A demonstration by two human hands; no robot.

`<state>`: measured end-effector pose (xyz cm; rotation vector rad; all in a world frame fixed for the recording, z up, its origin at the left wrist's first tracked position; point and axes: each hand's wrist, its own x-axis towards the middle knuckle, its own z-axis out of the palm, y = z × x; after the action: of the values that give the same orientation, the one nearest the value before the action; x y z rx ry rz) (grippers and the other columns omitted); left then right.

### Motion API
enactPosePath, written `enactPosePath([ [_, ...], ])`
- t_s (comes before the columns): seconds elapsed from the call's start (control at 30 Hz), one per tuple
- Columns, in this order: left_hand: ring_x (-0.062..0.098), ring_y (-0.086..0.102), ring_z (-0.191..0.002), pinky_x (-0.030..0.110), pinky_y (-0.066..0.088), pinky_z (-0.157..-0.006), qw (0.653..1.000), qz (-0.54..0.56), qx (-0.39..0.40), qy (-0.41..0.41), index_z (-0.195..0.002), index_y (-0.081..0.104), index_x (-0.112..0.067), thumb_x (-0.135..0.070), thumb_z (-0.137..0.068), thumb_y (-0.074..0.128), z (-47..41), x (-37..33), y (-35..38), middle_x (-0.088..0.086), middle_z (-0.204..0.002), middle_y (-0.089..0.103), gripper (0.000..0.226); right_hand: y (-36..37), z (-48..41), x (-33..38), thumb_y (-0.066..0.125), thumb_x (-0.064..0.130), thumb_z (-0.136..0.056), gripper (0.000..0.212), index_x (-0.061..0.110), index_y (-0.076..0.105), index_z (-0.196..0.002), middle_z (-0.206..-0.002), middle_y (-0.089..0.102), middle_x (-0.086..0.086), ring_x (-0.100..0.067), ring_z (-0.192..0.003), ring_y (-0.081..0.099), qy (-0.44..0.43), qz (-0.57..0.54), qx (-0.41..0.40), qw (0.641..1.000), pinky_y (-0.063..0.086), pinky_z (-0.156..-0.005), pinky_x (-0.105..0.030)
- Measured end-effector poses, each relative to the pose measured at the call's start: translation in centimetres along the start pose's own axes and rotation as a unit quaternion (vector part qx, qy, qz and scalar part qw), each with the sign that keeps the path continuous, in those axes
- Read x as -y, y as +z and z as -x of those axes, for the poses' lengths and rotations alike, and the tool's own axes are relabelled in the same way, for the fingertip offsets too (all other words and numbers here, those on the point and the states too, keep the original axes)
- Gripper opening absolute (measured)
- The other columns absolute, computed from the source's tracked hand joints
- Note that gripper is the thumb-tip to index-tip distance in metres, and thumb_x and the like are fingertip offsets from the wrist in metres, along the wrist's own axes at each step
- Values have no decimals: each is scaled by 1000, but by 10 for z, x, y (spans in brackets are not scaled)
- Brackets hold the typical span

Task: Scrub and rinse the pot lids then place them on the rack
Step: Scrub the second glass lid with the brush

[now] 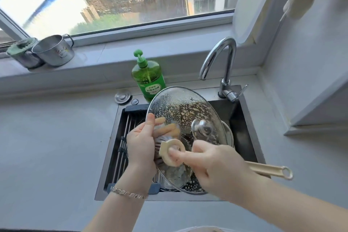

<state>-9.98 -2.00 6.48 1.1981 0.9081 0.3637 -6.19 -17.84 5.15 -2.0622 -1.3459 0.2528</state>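
Note:
A large glass pot lid (180, 111) with a steel rim and a shiny knob is tilted over the sink, covered in soap suds. My left hand (140, 143) grips its left edge, thumb on top and fingers showing through the glass. My right hand (216, 164) holds a cream long-handled dish brush (172, 151), its round head pressed against the lid's lower left part. The brush handle sticks out to the right past my wrist. A roll-up metal drying rack (123, 137) lies across the left part of the sink, partly hidden by my left hand.
The dark sink (243, 137) holds another steel-rimmed item under the lid. A chrome faucet (224, 62) stands at the back right, a green dish soap bottle (147, 77) behind the lid. Two steel pots (52, 51) sit on the windowsill at left. Grey countertop surrounds the sink.

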Motion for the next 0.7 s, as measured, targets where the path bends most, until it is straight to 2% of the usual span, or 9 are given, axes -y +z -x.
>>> enactPosePath([
  [0.07, 31, 69, -65, 45, 58, -66, 1000, 6, -13, 8, -89, 66, -4, -32, -94, 50, -1, -1, 1, 17, -73, 72, 33, -5, -17, -21, 43, 21, -84, 45, 39, 55, -123, -61, 38, 13, -11, -44, 38, 49, 27, -69, 996, 26, -39, -16],
  [0.13, 26, 70, -58, 37, 59, -55, 1000, 19, -15, 18, -89, 64, -2, -29, -96, 49, -2, -4, 2, 17, -72, 72, 31, -12, -33, -41, 45, 20, -92, 42, 40, 53, -128, -64, 37, 12, -12, -54, 40, 135, 41, -113, 984, 26, -46, -20],
  [0.2, 23, 69, -55, 36, 59, -54, 999, 16, -24, 17, -88, 65, -3, -29, -95, 50, -3, -4, 2, 15, -70, 72, 30, -11, -30, -30, 44, 21, -91, 43, 39, 53, -129, -65, 37, 12, -7, -50, 36, 107, 17, -95, 990, 25, -46, -18],
  [0.27, 25, 69, -58, 39, 58, -60, 999, 15, -43, 2, -87, 67, -5, -32, -94, 52, -5, -1, 0, 15, -73, 72, 31, 0, -12, -3, 41, 23, -82, 46, 40, 54, -123, -63, 39, 12, -7, -42, 33, 47, -36, 9, 998, 28, -39, -16],
  [0.3, 26, 69, -59, 37, 58, -59, 999, 23, -45, -5, -86, 66, -5, -32, -95, 52, -5, 0, -1, 16, -74, 73, 32, 4, -4, 0, 40, 24, -80, 47, 40, 53, -122, -62, 42, 11, -10, -41, 35, 29, -26, 12, 999, 30, -37, -17],
  [0.43, 19, 67, -50, 26, 54, -46, 997, 53, -51, -12, -87, 64, -4, -30, -96, 50, -10, 0, -2, 14, -69, 72, 31, -1, -17, -34, 44, 22, -86, 46, 41, 53, -127, -62, 38, 10, -15, -52, 41, 130, 24, -85, 988, 34, -47, -28],
  [0.53, 20, 68, -53, 26, 55, -48, 995, 69, -63, -24, -88, 63, -4, -31, -96, 49, -12, -1, -4, 12, -67, 72, 32, 6, -6, -10, 41, 24, -81, 47, 39, 53, -124, -62, 42, 9, -15, -42, 40, 66, -7, 4, 998, 32, -37, -22],
  [0.6, 22, 69, -52, 27, 55, -45, 991, 105, -68, -38, -86, 60, -4, -31, -98, 46, -13, -2, -7, 12, -64, 71, 32, 12, 3, -12, 42, 23, -81, 46, 40, 53, -123, -62, 43, 9, -13, -41, 39, 47, 13, 10, 999, 32, -36, -21],
  [0.7, 22, 69, -53, 28, 56, -45, 987, 137, -71, -51, -86, 57, -3, -31, -99, 43, -15, -7, -11, 15, -65, 70, 34, 3, -6, -43, 47, 20, -89, 44, 42, 53, -127, -62, 41, 9, -15, -54, 43, 155, 12, -84, 984, 42, -50, -32],
])
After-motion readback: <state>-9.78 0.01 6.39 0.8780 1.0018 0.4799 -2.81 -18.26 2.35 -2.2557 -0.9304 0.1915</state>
